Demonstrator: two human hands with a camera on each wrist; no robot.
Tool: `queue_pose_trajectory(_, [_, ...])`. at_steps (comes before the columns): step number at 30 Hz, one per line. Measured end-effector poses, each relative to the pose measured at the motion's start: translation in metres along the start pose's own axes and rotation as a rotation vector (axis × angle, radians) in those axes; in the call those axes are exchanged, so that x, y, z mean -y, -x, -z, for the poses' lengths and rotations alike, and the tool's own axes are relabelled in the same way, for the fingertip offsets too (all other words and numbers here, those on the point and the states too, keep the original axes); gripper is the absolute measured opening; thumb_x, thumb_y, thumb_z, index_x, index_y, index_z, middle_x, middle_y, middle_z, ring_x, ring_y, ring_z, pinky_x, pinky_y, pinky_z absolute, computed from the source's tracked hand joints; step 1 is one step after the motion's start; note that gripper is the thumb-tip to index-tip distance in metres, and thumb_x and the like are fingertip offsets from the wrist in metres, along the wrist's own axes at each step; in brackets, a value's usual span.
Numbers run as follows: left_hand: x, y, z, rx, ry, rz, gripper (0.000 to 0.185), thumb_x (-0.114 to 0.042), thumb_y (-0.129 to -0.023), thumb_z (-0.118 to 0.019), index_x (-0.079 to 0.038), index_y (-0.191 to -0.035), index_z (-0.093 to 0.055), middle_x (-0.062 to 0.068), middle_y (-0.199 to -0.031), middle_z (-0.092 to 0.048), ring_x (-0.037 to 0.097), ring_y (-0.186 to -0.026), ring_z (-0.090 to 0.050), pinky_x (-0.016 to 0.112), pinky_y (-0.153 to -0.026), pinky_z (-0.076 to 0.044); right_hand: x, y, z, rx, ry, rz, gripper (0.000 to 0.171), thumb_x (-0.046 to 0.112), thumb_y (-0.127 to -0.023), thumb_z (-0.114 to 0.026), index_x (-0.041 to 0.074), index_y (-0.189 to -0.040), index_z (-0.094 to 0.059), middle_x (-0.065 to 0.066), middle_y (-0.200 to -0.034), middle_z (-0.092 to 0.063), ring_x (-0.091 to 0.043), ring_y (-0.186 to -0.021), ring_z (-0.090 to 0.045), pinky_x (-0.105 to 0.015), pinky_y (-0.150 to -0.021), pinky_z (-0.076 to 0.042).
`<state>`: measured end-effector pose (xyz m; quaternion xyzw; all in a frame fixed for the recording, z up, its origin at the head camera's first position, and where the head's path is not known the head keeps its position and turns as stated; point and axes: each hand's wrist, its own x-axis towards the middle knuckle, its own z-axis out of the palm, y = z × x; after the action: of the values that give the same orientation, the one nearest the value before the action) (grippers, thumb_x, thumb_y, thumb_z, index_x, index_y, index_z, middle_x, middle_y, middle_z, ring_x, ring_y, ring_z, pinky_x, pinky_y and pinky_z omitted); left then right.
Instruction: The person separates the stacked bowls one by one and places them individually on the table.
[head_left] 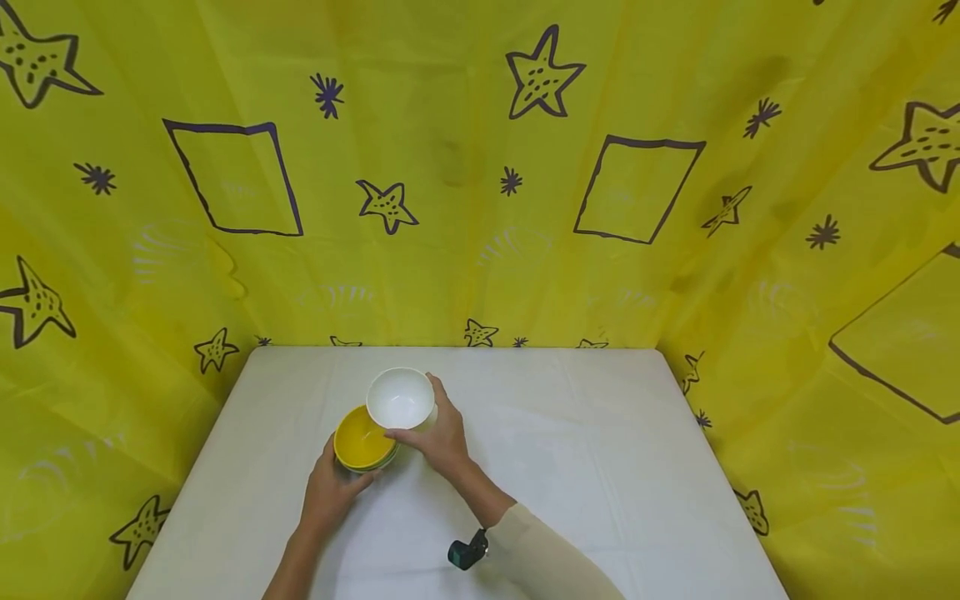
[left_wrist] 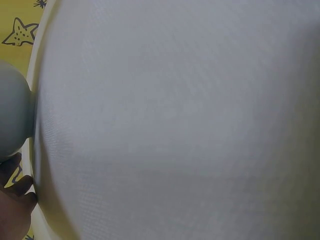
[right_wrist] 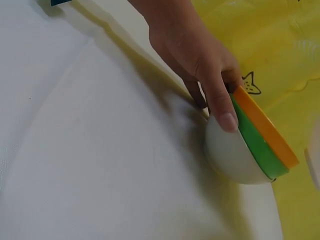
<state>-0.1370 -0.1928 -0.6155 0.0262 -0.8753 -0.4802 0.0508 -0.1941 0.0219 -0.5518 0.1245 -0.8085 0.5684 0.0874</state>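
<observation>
My left hand (head_left: pixel 327 492) grips a nested stack of bowls left of the table's middle, thumb on its near right side. A yellow bowl (head_left: pixel 362 440) lies uppermost, over a green bowl (right_wrist: pixel 256 142) and an outer white bowl (right_wrist: pixel 230 150). The right wrist view shows this stack tilted, with the thumb pressed on the white outside. Another white bowl (head_left: pixel 400 400), hollow side up, is in my right hand (head_left: pixel 446 435), thumb at its near rim. From the head, it overlaps the yellow bowl's upper right edge. A pale bowl (left_wrist: pixel 12 110) and fingers fill the left wrist view's left edge.
A white cloth-covered table (head_left: pixel 585 467) lies beneath both hands. Yellow curtains (head_left: pixel 465 275) with drawn starfish and frames enclose its back and sides. A small dark device (head_left: pixel 467 552) sits at the right wrist, by the beige sleeve (head_left: pixel 543 554).
</observation>
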Motion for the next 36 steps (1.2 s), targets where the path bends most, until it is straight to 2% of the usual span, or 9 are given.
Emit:
queue_pose_trajectory(8, [0.0, 0.001, -0.001, -0.006, 0.005, -0.015, 0.106, -0.029, -0.082, -0.093, 0.005, -0.159, -0.029, 0.029, -0.159, -0.041, 0.049, -0.148, -0.035, 0.065, -0.122, -0.024, -0.015, 0.01, 0.005, -0.049, 0.011, -0.017, 0.108, 0.029, -0.072, -0.1, 0.005, -0.159, -0.039, -0.011, -0.155, -0.054, -0.032, -0.138, -0.055, -0.052, -0.114, -0.045])
queue_pose_trajectory(16, [0.001, 0.001, -0.001, -0.01, 0.007, -0.018, 0.105, -0.026, -0.082, -0.093, 0.004, -0.159, -0.03, 0.029, -0.159, -0.041, 0.049, -0.148, -0.036, 0.066, -0.122, -0.025, -0.029, 0.021, 0.011, -0.076, 0.01, -0.068, 0.108, 0.03, -0.073, -0.1, 0.006, -0.159, -0.039, -0.01, -0.155, -0.053, -0.031, -0.14, -0.053, -0.053, -0.117, -0.041])
queue_pose_trajectory(27, [-0.001, 0.002, 0.0, -0.002, 0.007, -0.003, 0.107, -0.027, -0.082, -0.092, 0.007, -0.16, -0.027, 0.031, -0.16, -0.038, 0.051, -0.148, -0.033, 0.066, -0.122, -0.024, -0.05, 0.033, 0.014, -0.064, -0.006, -0.102, 0.108, 0.027, -0.07, -0.101, 0.007, -0.157, -0.041, -0.01, -0.154, -0.055, -0.031, -0.14, -0.052, -0.053, -0.118, -0.04])
queue_pose_trajectory(36, [0.001, 0.002, -0.001, -0.003, 0.008, -0.001, 0.106, -0.027, -0.083, -0.092, 0.007, -0.16, -0.027, 0.032, -0.16, -0.037, 0.051, -0.149, -0.033, 0.066, -0.122, -0.023, -0.061, 0.043, 0.012, -0.055, 0.025, -0.128, 0.11, 0.027, -0.068, -0.102, 0.008, -0.157, -0.041, -0.01, -0.154, -0.055, -0.029, -0.14, -0.052, -0.05, -0.119, -0.04])
